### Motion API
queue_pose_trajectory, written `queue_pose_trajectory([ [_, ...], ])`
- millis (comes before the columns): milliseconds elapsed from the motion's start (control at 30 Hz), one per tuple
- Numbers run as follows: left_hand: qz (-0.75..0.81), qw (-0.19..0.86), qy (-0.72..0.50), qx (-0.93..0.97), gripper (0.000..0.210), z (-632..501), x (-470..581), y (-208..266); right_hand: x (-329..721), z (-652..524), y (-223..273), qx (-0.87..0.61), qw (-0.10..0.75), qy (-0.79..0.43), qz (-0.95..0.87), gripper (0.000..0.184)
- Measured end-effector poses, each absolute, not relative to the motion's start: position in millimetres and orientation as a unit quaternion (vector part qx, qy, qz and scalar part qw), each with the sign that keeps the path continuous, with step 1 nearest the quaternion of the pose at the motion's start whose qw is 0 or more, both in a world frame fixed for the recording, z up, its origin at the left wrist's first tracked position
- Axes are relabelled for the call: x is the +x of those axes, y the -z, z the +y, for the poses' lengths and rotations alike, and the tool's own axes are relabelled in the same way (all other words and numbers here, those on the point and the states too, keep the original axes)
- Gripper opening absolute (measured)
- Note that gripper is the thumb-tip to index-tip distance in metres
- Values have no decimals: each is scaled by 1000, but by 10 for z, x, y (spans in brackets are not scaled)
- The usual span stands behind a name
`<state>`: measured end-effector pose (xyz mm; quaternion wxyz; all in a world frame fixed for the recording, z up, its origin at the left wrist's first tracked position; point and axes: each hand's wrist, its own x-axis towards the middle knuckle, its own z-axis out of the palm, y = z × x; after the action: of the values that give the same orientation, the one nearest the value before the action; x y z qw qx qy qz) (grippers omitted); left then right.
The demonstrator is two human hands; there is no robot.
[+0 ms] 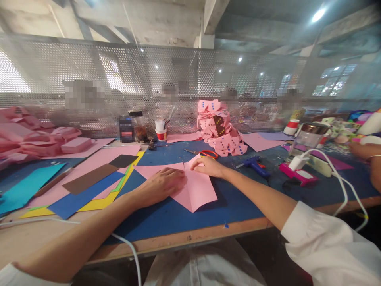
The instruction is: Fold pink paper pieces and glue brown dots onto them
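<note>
A sheet of pink paper [201, 192] with a crease down its middle lies on the blue table mat in front of me. My left hand [165, 183] rests flat on its left part, fingers stretched toward the crease and slightly blurred. At the sheet's upper edge, my right hand [208, 167] has bent fingers closed on the paper near the crease. Just beyond that hand lie scissors [208, 153] with orange-red handles. Behind them stands a pile of folded pink paper pieces [222, 131] with small coloured dots.
Coloured paper strips [89, 178] and folded pink pieces [26, 135] lie left. To the right are a blue glue gun [257, 166], a pink power strip [299, 174] with a white cable, and a jar [309, 139]. Another person's hand [364, 150] shows at far right.
</note>
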<state>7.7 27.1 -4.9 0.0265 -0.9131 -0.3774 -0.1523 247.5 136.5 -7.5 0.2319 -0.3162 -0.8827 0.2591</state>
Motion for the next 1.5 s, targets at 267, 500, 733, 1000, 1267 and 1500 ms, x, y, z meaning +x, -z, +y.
queue_pose_trajectory([
  [267,-379,30,140,-914,33,271,101,40,2466,1389,90,-316,221,-253,-887,21],
  [500,-375,17,149,-915,34,251,96,33,2475,1394,110,-323,234,-259,-880,19],
  [733,-380,-8,169,-910,35,199,115,-26,2458,1403,137,-331,272,-269,-863,18],
  [1000,-391,-14,169,-905,35,198,145,-23,2514,1406,86,-278,243,-301,-879,20],
  [1267,-395,-10,161,-905,32,185,159,-35,2526,1408,76,-274,215,-301,-888,18],
  [1500,-391,-9,159,-907,36,209,148,-16,2531,1395,54,-282,205,-311,-884,18],
])
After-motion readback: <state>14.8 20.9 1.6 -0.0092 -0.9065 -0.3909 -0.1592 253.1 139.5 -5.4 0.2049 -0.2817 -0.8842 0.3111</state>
